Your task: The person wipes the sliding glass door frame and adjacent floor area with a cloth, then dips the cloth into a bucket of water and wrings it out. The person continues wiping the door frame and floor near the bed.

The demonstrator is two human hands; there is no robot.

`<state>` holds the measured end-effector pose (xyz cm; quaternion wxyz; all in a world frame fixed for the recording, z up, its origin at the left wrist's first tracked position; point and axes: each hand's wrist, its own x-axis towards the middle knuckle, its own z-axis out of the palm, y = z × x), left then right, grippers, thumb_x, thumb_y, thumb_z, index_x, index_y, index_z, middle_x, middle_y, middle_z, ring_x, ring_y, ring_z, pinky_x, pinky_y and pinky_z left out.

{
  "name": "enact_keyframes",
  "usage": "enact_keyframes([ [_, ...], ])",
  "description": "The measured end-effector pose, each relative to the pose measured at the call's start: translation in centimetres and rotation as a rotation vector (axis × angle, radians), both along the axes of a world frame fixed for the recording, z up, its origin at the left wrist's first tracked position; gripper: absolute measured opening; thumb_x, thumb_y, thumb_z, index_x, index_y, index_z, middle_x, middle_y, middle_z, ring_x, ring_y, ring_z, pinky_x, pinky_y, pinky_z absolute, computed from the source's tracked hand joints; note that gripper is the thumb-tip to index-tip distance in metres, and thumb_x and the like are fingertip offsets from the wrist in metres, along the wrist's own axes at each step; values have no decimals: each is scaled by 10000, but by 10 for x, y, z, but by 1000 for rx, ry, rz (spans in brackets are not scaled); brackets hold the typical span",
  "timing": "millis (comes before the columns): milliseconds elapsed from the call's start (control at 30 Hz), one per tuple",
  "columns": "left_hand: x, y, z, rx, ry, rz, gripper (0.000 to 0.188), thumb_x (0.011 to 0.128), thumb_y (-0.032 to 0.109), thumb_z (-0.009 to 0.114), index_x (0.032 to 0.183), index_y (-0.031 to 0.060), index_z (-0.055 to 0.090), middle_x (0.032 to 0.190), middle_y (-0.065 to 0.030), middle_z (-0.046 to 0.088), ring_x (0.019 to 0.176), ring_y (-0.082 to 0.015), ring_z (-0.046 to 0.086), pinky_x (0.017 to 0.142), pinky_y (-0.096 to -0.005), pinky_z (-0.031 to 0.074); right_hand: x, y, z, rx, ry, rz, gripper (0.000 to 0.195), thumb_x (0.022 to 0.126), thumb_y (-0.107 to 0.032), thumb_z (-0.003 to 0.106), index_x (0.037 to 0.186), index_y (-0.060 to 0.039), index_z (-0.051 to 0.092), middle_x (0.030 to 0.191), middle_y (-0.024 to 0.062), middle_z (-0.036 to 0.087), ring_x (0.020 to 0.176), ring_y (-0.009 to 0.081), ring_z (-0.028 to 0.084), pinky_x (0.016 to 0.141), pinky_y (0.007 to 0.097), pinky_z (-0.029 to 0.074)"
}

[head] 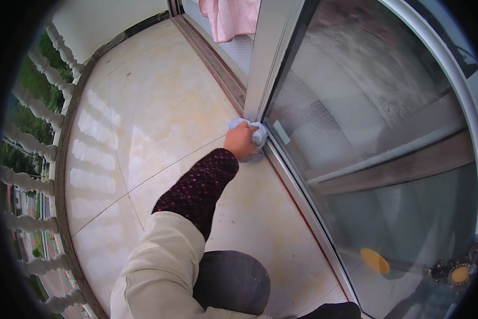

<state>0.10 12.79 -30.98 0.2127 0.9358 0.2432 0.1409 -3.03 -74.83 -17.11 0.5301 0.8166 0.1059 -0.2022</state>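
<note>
My left hand (pixel 239 141) is shut on a crumpled pale blue cloth (pixel 259 134). It presses the cloth against the lower corner of a sliding glass door (pixel 382 223), where the light metal frame upright (pixel 270 60) meets the bottom rail. Part of the cloth hangs toward the tiled floor (pixel 163 131). A dark patterned cuff and a cream sleeve (pixel 159 255) cover the arm. My right hand is out of view. On the glass, close to the cloth, sits a small pale sticker (pixel 281 132).
A threshold track (pixel 211 60) runs beyond the upright, beside a doorway with pink fabric (pixel 231 20) hanging in it. White balusters (pixel 35 223) line the left edge. My bent knee (pixel 233 281) is below the arm. An ornate object (pixel 458 273) shows at lower right.
</note>
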Motion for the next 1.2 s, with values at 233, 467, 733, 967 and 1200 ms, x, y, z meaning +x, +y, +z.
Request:
enact_keyframes([
  [233, 25, 98, 20, -568, -533, 27, 713, 627, 83, 638, 1319, 91, 468, 952, -96, 661, 860, -220, 631, 762, -322, 491, -2, 67, 30, 279, -225, 331, 605, 752, -501, 673, 1072, 5, 588, 1099, 161, 613, 1056, 299, 569, 894, 444, 457],
  [467, 72, 87, 13, -853, -399, 52, 119, 605, 43, 591, 721, 30, 567, 626, -1, 533, 542, -110, 477, 522, -276, 387, 18, 20, 34, 466, -345, -368, 258, 769, -230, 601, 994, -106, 619, 904, 154, 657, 884, 342, 631, 802, 463, 466],
  [733, 57, 90, -37, -933, -416, -11, 165, 701, 118, 562, 598, 111, 434, 587, 39, 397, 554, -79, 358, 519, -253, 286, 13, 81, 43, 616, -238, -628, 242, 782, -244, 536, 880, -60, 658, 917, 172, 665, 878, 343, 638, 773, 448, 498],
  [967, 60, 26, 19, -883, -349, 34, 217, 584, 45, 525, 797, 8, 536, 691, 8, 493, 588, -114, 439, 532, -261, 363, -15, 110, 59, 596, -61, -846, 281, 803, -260, 539, 952, -68, 680, 1007, 161, 661, 960, 322, 626, 820, 421, 492],
  [1200, 63, -28, 74, -962, -263, -172, 506, 597, 6, 533, 1102, -19, 513, 813, -15, 547, 680, -119, 501, 564, -235, 410, 8, 126, 98, 744, -141, -768, 273, 796, -263, 537, 972, -100, 668, 985, 137, 665, 949, 320, 624, 811, 421, 490],
])
